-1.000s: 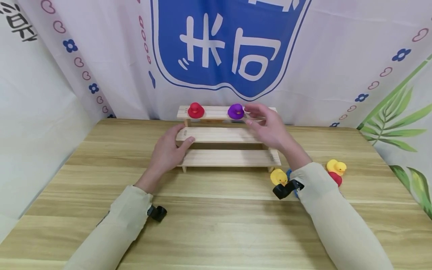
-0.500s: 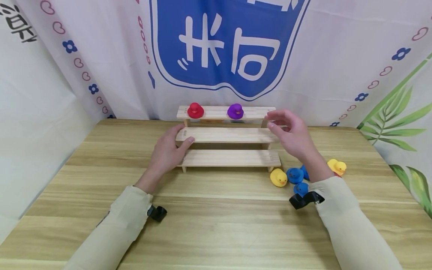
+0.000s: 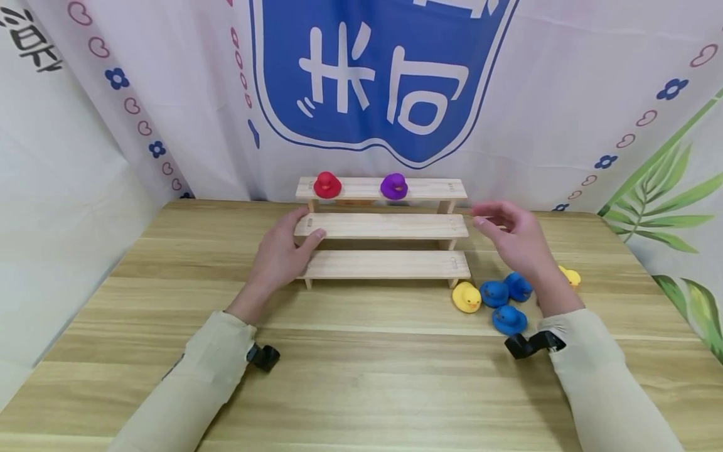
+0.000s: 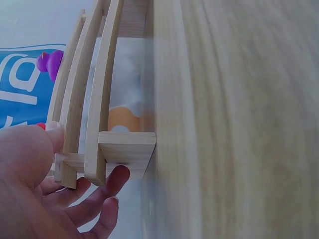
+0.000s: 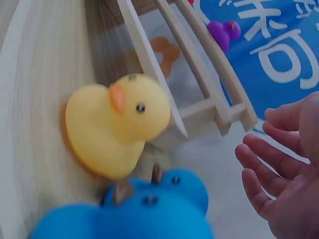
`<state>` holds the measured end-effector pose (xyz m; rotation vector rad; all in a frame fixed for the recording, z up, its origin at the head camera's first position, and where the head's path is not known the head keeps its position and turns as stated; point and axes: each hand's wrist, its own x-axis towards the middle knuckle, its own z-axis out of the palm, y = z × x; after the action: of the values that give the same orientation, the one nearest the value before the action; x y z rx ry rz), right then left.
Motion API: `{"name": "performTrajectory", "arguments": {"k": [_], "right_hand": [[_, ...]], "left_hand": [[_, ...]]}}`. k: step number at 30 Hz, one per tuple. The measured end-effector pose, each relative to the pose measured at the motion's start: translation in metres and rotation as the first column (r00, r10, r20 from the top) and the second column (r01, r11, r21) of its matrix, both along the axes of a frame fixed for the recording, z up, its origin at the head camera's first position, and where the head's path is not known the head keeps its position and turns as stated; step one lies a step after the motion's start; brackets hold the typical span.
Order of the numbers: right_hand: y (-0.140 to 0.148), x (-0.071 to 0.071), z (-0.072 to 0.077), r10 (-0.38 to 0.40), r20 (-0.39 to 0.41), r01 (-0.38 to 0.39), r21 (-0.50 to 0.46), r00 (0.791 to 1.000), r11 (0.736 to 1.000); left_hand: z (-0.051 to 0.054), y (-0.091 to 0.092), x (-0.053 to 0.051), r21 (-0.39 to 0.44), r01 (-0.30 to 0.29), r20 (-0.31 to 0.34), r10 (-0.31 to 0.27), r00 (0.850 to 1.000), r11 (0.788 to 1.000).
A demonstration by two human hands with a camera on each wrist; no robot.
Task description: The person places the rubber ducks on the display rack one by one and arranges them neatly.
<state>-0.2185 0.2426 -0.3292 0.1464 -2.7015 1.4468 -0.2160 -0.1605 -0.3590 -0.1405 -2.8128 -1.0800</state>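
A three-tier wooden shelf [image 3: 384,264] stands at the table's back. On its top tier sit a red duck [image 3: 327,185] at the left and a purple duck [image 3: 394,186] near the middle. The left hand [image 3: 282,248] grips the middle tier's left end; in the left wrist view its thumb and fingers [image 4: 92,204] are round the shelf's end. Just right of the shelf the right hand [image 3: 516,242] hovers with nothing in it, fingers loosely bent. A yellow duck [image 3: 466,297] and several blue ducks [image 3: 509,320] lie below that hand.
Another yellow duck [image 3: 570,277] is partly hidden behind the right forearm. Behind the wooden table [image 3: 361,376] hangs a white curtain [image 3: 565,94] with a blue printed sign. The yellow duck by the shelf is close to its front right leg.
From beside the purple duck, the right hand has moved right and slightly down, off the shelf, uncovering the blue ducks. The left hand and the ducks on the top tier have stayed put.
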Motion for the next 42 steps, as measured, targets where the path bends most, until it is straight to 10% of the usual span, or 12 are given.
{"name": "performTrajectory", "arguments": {"k": [42], "right_hand": [[0.116,0.025,-0.017,-0.065,0.021,0.061,0.180,0.998,0.982]], "left_hand": [[-0.001,-0.001,-0.001,0.005,0.012,-0.008,-0.012,1.000,1.000]]}}
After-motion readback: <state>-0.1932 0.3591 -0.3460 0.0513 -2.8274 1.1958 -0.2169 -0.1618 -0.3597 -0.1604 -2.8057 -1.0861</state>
